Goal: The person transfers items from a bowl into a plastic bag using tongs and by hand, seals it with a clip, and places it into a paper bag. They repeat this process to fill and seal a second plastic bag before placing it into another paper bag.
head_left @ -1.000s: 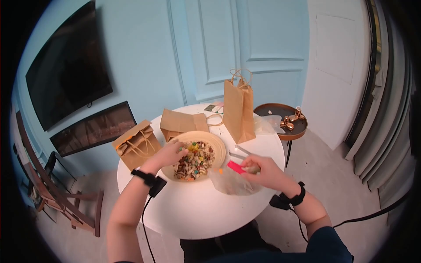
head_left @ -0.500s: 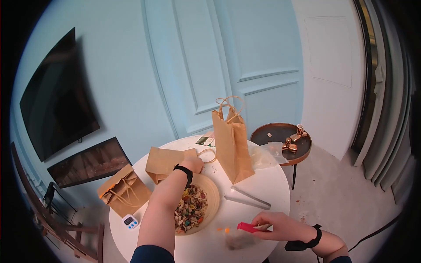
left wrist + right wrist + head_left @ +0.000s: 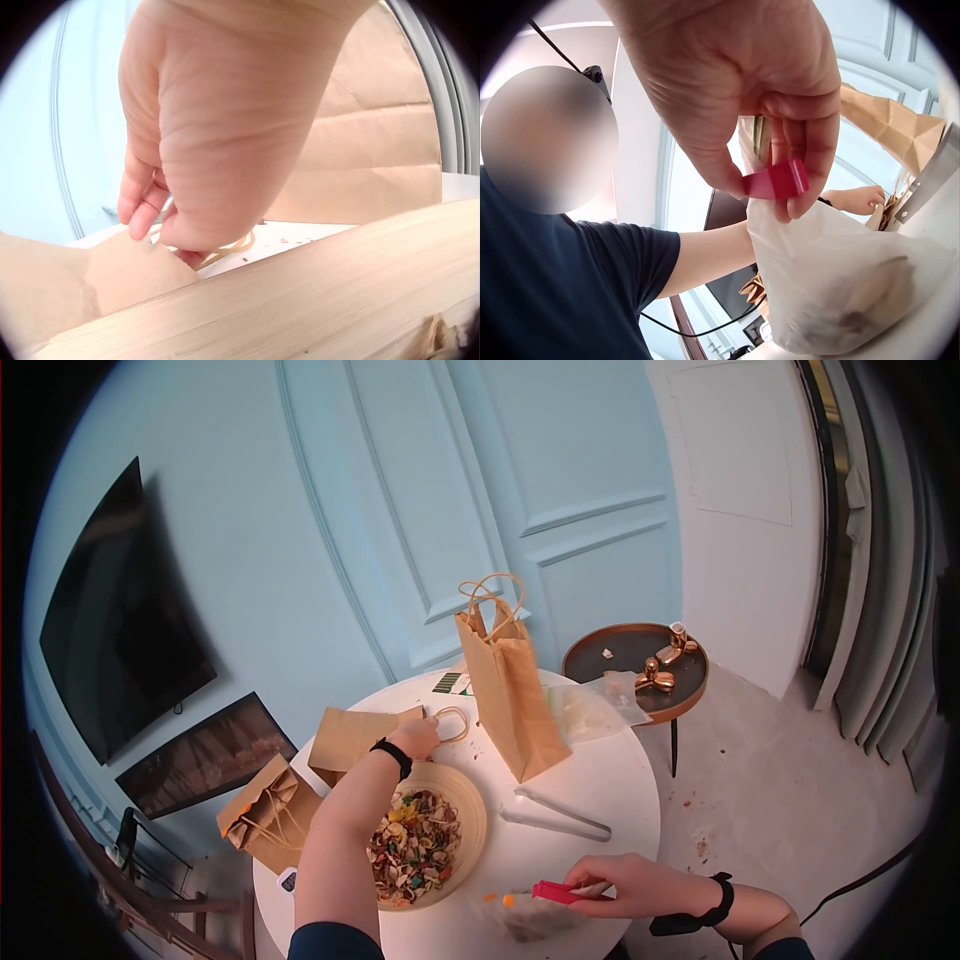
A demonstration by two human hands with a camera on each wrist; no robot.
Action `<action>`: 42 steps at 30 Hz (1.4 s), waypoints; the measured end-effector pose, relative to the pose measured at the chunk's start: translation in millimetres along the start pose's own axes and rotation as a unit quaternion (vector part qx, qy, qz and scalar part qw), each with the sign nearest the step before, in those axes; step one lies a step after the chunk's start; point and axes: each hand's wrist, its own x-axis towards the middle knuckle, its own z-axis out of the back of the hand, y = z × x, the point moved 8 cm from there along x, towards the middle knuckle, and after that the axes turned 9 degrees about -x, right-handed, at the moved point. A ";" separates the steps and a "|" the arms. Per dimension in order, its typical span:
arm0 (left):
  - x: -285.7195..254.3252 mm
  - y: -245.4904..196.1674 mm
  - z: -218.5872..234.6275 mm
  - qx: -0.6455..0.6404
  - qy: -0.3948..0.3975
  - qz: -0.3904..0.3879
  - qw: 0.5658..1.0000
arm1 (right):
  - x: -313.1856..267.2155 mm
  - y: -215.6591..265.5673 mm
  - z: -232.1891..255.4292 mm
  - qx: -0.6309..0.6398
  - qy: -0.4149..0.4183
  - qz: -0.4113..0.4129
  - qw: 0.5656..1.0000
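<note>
My left hand reaches over the bowl to the mouth of a paper bag lying on its side. In the left wrist view, its curled fingers and thumb pinch the bag's edge, close to the twisted handle. My right hand pinches a pinkish-red bag clip at the neck of a translucent plastic bag. Dark, blurred contents show low in that bag, which rests at the table's front right. Mixed dried pieces in brown, cream, green, yellow and orange fill the wooden bowl.
A tall paper bag stands behind the bowl, another paper bag at the left by a white timer. Metal tongs lie right of the bowl. Beyond the white table is a round side table with copper-coloured ornaments.
My left hand has left the bowl's contents and moved forward to the lying paper bag's mouth. The right hand keeps the clip and plastic bag. The head view has shifted.
</note>
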 end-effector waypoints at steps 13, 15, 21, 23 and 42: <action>-72.4 102.4 19.3 -0.047 -0.108 0.351 0.929 | -4.5 18.2 6.6 -0.102 -0.099 0.090 0.986; -105.5 115.6 49.9 -0.078 -0.153 0.374 0.912 | -7.3 25.6 7.7 -0.134 -0.122 0.101 0.978; -201.7 121.1 132.7 -0.052 -0.293 0.372 0.879 | -29.0 79.3 19.9 -0.245 -0.239 0.164 0.925; -235.4 108.2 159.7 -0.075 -0.349 0.345 0.868 | -46.9 95.4 39.6 -0.217 -0.335 0.145 0.905; -493.8 -187.1 263.8 -0.302 -0.417 0.087 0.853 | -112.4 370.5 120.0 -0.167 -0.488 0.395 0.760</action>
